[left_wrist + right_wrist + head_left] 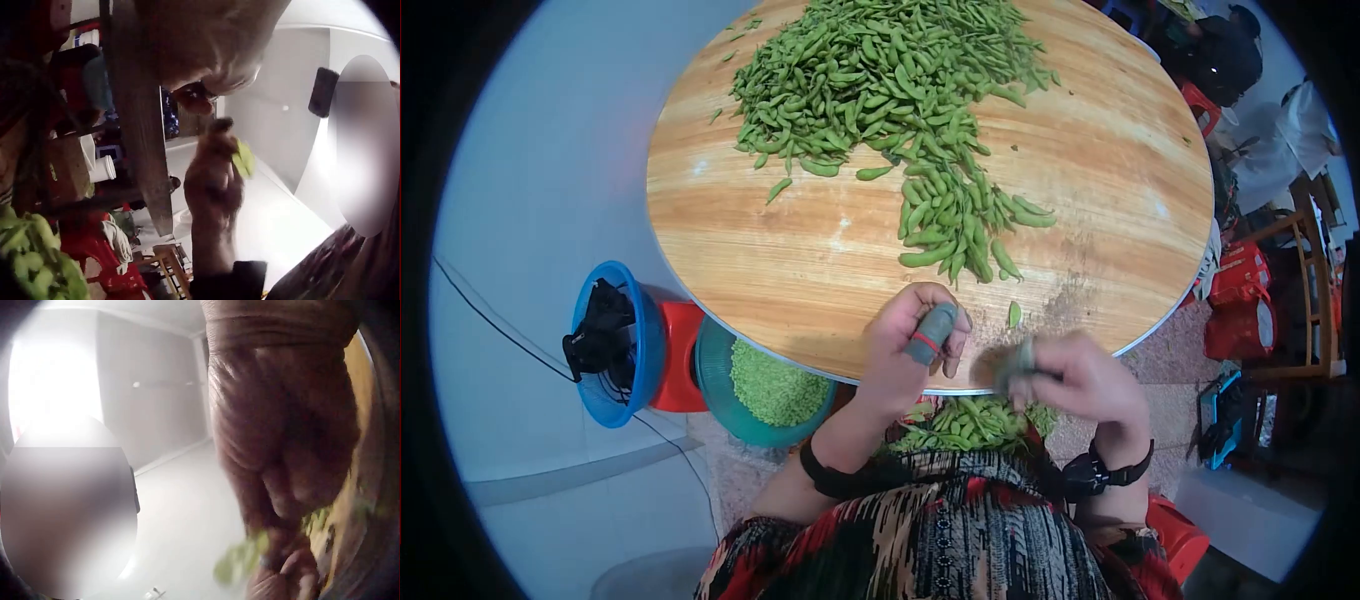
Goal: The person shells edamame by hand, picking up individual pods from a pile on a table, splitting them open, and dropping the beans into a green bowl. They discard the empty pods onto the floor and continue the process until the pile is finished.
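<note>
A large heap of green soybean pods (880, 80) covers the far part of the round table, with a smaller trail of pods (960, 220) reaching toward the hands. My left hand (915, 335) is at the near edge, fingers bent, its thumb in a grey-green cover with a red band. I cannot tell whether anything lies inside its fingers. To its right, blurred, is my right hand (1085, 375); in the left wrist view this right hand (215, 181) pinches a light green soybean pod (244, 159). One loose pod (1014, 314) lies on the table just beyond the hands.
More pods (970, 425) lie in the lap below the table edge. At the left stand a green basin (710, 375) of shelled beans (775, 385) and a blue basin (652, 350) with black items. Red bags (1240, 300) and a wooden chair (1315, 270) are at the right.
</note>
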Available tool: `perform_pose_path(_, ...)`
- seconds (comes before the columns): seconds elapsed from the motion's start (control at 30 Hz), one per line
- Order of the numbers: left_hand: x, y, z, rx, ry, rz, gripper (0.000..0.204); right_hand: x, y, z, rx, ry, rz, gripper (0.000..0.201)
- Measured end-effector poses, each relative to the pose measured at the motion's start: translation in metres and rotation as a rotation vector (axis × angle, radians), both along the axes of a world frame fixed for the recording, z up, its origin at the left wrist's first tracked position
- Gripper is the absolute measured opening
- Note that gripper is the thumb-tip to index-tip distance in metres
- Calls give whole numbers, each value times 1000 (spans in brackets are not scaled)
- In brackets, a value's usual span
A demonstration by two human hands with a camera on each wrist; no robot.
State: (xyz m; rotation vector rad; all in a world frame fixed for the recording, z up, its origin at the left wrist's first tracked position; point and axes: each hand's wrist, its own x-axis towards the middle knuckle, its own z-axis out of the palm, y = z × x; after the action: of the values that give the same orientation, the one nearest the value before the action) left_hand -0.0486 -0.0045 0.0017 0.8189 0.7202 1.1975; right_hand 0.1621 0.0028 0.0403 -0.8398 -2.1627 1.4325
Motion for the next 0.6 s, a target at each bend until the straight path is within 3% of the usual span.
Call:
perform_pose_path(0.03, 1, 3, 1, -61, -72, -20, 9, -9, 3, 10, -96, -128, -319, 24)
perform_pose_path(0.07, 1, 4, 2, -122, -144, -43, 9, -14, 11, 4, -97, -119, -316, 24)
perform_pose_path(0.13, 4, 5, 4, -119, -164, -63, 10, -18, 34, -12, 451, -278, -725, 23)
perform_pose_path(0.27, 5, 7, 5, -119, -136, -100, 21, -27, 41, -16, 458, -505, -670, 21)
perform_pose_path(0.3, 7, 7, 5, -121, -131, -92, 21, -25, 40, -21, 451, -391, -717, 17)
perform_pose_path(0.37, 16, 9, 7, 109, 248, -70, 37, -14, 38, -28, 404, -327, -718, 16)
perform_pose_path(0.4, 20, 10, 9, 109, 251, -68, 37, -11, 37, -28, 359, -271, -725, 16)
perform_pose_path(0.43, 24, 11, 12, 205, 424, -61, 42, -9, 33, -26, 122, -23, -692, 12)
perform_pose_path(0.47, 28, 11, 15, 301, 597, -55, 47, -7, 29, -22, 120, -20, -693, 12)
perform_pose_path(0.5, 32, 12, 19, 349, 699, -75, 45, -7, 25, -16, -135, 119, -636, 11)
perform_pose_path(0.53, 35, 13, 18, 348, 704, -79, 45, -9, 21, -13, -389, 258, -571, 10)
perform_pose_path(0.6, 39, 17, 12, 422, 683, -62, 39, -13, 18, -20, -366, 405, -622, 8)
